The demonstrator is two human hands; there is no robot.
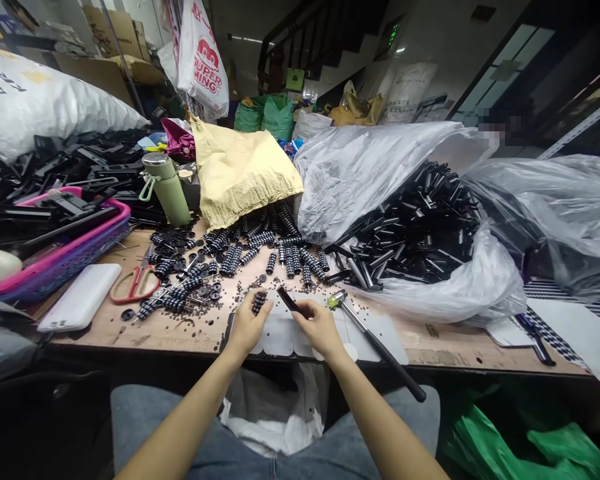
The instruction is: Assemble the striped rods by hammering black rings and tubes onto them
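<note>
My left hand is closed around a black ribbed roller with pale bands. Between the fingers of my right hand is a slim, dark, glossy plastic piece, tilted toward the roller but apart from it. Both hands are just above a grey sheet at the table's front edge. A hammer with a yellow-green end lies right of my right hand, its black handle jutting over the edge. More ribbed rollers are piled beyond my hands, with tiny black rings scattered around them.
An open clear bag spills black plastic pieces at right. A yellow sack stands behind the rollers. On the left are a green flask, red-handled scissors, a white power bank-like block and a pink-rimmed basket.
</note>
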